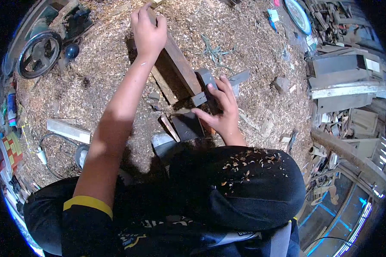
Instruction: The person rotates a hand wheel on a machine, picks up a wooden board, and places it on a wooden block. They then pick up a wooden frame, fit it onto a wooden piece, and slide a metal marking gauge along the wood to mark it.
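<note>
Left hand (148,32): reaches out to the far end of the wooden plank (180,70); its grip is closed over the plank's top edge, fingers wrapped round.
Right hand (221,113): close to the body at the plank's near end; its grip is narrow, fingers curled on the grey metal tool (206,79), thumb stretched out to the left below it.
Wooden plank: slants from the top of the view down toward the person, its lower end touching the grey metal tool and resting just above a dark block (188,125).
Floor (103,73): covered all over in wood shavings; the plank and block sit on it.
Knee (244,184): dark cloth flecked with chips, just below the right hand.
Around: a spoked wheel (39,53) far left, a pale offcut (68,130) and a cable (51,141) left of the arm, stacked timber (343,81) at right.
Step in hand, as I judge: steadying the plank while the tool is set against its lower end.
Next move calls for: a firm hold at the top so the plank does not slide on the loose shavings, and fingers kept clear of the tool's working edge.
</note>
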The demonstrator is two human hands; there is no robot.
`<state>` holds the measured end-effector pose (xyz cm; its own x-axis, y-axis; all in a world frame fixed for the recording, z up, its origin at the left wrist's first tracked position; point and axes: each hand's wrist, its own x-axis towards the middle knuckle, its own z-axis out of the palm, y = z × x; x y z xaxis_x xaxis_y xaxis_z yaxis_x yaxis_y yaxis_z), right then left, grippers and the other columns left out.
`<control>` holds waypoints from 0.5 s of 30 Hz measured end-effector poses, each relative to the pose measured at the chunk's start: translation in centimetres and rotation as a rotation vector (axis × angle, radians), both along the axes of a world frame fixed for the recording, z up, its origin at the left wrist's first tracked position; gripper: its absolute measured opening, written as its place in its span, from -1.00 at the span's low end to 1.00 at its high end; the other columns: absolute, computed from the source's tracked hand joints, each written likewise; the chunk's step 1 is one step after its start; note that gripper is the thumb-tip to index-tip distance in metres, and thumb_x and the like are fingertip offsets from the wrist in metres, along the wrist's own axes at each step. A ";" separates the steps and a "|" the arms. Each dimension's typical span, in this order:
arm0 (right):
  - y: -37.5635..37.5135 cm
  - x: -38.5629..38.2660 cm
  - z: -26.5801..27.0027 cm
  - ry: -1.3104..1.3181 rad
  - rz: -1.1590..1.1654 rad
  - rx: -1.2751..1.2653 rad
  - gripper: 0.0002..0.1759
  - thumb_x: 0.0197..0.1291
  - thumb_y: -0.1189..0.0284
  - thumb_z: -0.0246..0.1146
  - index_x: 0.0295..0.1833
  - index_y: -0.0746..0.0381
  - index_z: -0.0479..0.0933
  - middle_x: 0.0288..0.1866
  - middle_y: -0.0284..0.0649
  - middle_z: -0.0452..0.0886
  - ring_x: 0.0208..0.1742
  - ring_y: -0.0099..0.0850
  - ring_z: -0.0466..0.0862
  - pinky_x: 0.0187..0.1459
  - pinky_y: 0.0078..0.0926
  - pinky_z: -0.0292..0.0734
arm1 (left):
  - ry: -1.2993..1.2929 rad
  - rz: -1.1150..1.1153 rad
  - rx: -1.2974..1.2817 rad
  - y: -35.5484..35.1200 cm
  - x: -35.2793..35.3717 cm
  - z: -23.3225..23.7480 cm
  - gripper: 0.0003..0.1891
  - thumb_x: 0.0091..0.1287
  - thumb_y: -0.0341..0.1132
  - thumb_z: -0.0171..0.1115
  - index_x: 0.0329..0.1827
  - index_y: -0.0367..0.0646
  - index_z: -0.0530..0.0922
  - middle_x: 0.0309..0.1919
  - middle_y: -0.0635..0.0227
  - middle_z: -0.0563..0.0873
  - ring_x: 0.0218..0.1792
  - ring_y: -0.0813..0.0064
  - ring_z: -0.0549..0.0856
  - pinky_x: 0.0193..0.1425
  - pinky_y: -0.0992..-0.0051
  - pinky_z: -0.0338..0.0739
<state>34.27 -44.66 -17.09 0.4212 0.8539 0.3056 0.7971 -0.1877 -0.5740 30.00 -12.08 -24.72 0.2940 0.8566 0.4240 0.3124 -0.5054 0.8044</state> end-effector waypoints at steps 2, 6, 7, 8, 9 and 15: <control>0.0 0.0 -0.8 -0.038 -0.040 0.034 -0.08 -0.12 0.10 0.87 0.37 0.21 0.72 0.45 0.05 0.71 0.62 0.26 0.59 0.57 0.16 0.57 | -0.013 -0.002 0.041 0.1 0.0 -0.1 -0.40 0.52 -0.24 0.37 0.59 -0.26 0.55 0.40 -0.09 0.53 0.42 -0.11 0.64 0.62 0.05 0.50; 0.3 -0.1 -0.7 -0.040 -0.047 0.047 -0.09 -0.15 0.08 0.87 0.32 0.24 0.73 0.40 0.05 0.72 0.56 0.25 0.64 0.52 0.15 0.61 | -0.103 -0.050 -0.129 -0.5 -0.2 0.7 -0.40 0.51 -0.25 0.37 0.57 -0.27 0.55 0.39 -0.07 0.54 0.42 -0.10 0.64 0.62 0.05 0.50; 0.6 0.1 -0.3 -0.038 -0.031 0.040 -0.10 -0.15 0.10 0.88 0.30 0.26 0.73 0.39 0.04 0.72 0.54 0.25 0.65 0.50 0.14 0.62 | -0.078 -0.030 -0.020 -0.2 -0.1 0.2 -0.40 0.51 -0.25 0.38 0.57 -0.27 0.55 0.39 -0.07 0.54 0.42 -0.10 0.63 0.62 0.06 0.49; 0.6 0.3 -0.1 -0.037 -0.017 0.034 -0.12 -0.14 0.11 0.88 0.29 0.28 0.73 0.38 0.04 0.73 0.53 0.25 0.66 0.49 0.13 0.64 | -0.054 -0.012 0.089 0.0 0.0 -0.2 -0.40 0.50 -0.25 0.38 0.58 -0.27 0.55 0.38 -0.06 0.54 0.42 -0.09 0.63 0.61 0.06 0.49; 0.6 0.2 0.0 -0.038 -0.019 0.035 -0.12 -0.14 0.11 0.88 0.29 0.28 0.73 0.38 0.04 0.73 0.53 0.25 0.66 0.49 0.13 0.64 | -0.055 -0.013 0.089 -0.1 -0.1 -0.1 -0.40 0.50 -0.25 0.38 0.58 -0.27 0.55 0.38 -0.06 0.54 0.42 -0.09 0.63 0.61 0.06 0.49; 0.7 -0.2 -0.1 -0.043 -0.049 0.045 -0.18 -0.11 0.18 0.89 0.22 0.33 0.73 0.37 0.07 0.75 0.54 0.20 0.67 0.54 0.12 0.58 | -0.026 -0.031 0.072 0.3 -0.3 -0.3 -0.38 0.49 -0.25 0.39 0.59 -0.25 0.53 0.40 -0.08 0.54 0.45 -0.09 0.60 0.62 0.08 0.48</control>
<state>34.02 -44.01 -17.16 0.4480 0.8176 0.3616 0.8115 -0.2022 -0.5483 29.74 -11.77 -24.98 0.3082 0.8144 0.4917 0.2749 -0.5710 0.7735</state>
